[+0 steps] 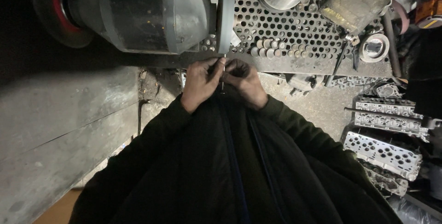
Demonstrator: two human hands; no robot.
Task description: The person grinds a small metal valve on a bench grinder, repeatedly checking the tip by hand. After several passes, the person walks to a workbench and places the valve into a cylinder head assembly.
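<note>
Closest in, a dark jacket (239,168) fills the lower view, its sleeves running up to two hands held close together. The left hand (201,82) and right hand (244,79) both curl inward, fingers pinched around a thin metal rod (223,69). The rod stands roughly upright in the view, its long axis running from the hands toward the machine, its far tip pointing at the edge of the grey grinding wheel (224,17); whether the tip touches the wheel I cannot tell. Its near end drops out of sight between the hands.

Just past them sits the bench grinder (142,12) with its bulky grey housing, on a perforated metal worktop (294,30) strewn with small round metal pieces (269,49). To the right, well apart, pale cylinder heads (382,152) lie stacked on the floor. A concrete ledge (60,122) lies to the left.
</note>
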